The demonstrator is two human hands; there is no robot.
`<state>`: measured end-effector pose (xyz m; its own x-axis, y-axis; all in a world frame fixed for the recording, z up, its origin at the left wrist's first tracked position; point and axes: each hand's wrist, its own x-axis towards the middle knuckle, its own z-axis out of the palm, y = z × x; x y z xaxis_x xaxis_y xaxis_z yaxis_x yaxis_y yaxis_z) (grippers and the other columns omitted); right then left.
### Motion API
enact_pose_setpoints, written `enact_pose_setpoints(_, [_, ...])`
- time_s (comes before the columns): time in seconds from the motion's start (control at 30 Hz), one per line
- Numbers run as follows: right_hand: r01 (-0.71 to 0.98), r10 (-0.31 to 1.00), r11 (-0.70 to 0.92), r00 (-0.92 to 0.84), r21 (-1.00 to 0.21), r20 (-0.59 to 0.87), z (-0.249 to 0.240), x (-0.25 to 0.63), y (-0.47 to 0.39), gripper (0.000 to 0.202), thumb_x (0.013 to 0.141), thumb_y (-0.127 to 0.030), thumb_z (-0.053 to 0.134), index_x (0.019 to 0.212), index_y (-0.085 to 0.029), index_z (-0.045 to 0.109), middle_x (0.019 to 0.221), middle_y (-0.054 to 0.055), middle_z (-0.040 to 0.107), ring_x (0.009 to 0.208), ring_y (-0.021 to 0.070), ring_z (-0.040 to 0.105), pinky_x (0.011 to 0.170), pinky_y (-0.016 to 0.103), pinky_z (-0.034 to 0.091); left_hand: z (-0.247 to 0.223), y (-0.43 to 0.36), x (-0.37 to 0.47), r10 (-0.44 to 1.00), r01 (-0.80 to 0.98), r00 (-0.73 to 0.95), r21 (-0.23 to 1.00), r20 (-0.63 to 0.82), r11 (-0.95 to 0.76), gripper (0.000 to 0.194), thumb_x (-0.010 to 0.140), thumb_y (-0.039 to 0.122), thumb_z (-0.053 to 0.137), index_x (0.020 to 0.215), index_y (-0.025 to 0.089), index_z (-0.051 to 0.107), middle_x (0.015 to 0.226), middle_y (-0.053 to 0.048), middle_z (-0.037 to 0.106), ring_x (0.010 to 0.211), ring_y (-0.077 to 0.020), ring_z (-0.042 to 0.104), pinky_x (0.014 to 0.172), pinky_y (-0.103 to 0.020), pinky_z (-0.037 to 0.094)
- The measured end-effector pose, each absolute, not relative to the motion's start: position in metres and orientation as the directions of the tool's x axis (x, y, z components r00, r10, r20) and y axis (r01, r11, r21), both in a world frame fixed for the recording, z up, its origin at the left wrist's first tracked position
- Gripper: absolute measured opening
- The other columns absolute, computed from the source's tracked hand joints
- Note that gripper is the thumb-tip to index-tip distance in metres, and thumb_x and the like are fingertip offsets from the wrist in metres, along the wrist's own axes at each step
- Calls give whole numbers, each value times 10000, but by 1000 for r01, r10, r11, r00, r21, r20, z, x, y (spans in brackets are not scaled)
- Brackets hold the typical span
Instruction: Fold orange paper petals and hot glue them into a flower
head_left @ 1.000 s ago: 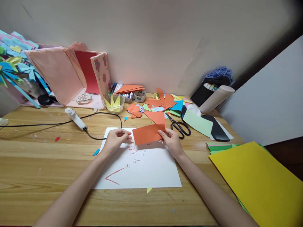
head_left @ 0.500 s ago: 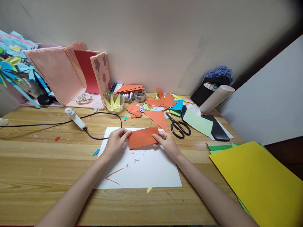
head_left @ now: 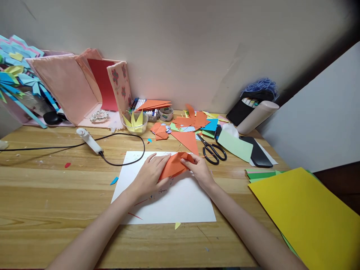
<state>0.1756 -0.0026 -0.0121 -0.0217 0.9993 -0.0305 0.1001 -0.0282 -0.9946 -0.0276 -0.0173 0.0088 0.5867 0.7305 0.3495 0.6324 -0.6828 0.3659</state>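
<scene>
Between my hands is an orange sheet of paper (head_left: 174, 165), bent and bulging, held just above a white sheet (head_left: 185, 206) with red and dark marks. My right hand (head_left: 198, 168) pinches its right end, thumb on top. At the left end, my left hand (head_left: 152, 172) lies along the paper with its thumb at the lower edge; the fingers' far side is hidden. Black-handled scissors (head_left: 212, 150) lie beyond my right hand, beside an orange paper triangle (head_left: 188, 141).
A white glue gun (head_left: 89, 141) with a black cable lies at the left. Paper scraps (head_left: 194, 122), a tape roll (head_left: 166, 113) and a plastic cup (head_left: 136, 124) stand along the back. A phone (head_left: 257, 152) and yellow sheets (head_left: 306, 217) are at the right.
The orange paper was flat and now bends and bulges. My left hand has moved right along it, from pinching its left corner to lying over its left end.
</scene>
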Motion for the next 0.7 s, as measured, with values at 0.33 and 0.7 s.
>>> enact_pose_setpoints(0.33, [173,995,34,-103,-984,16,-10,176,-5,449,757,-542,533,546,-189,351,553,-49,300,510,85,293,491,223,245,6,-9,-35,985,479,125,861,122,-168,299,844,354,404,853,168,638,828,-44,675,764,-203,598,668,-297,448])
enact_pose_setpoints(0.7, [277,989,-64,-114,-959,-99,-10,172,-10,430,734,-512,559,515,-185,384,472,-54,380,445,87,389,457,217,309,0,-6,-38,878,743,186,521,442,-419,413,762,222,578,1166,218,489,1152,-105,507,1074,-259,475,897,-429,394])
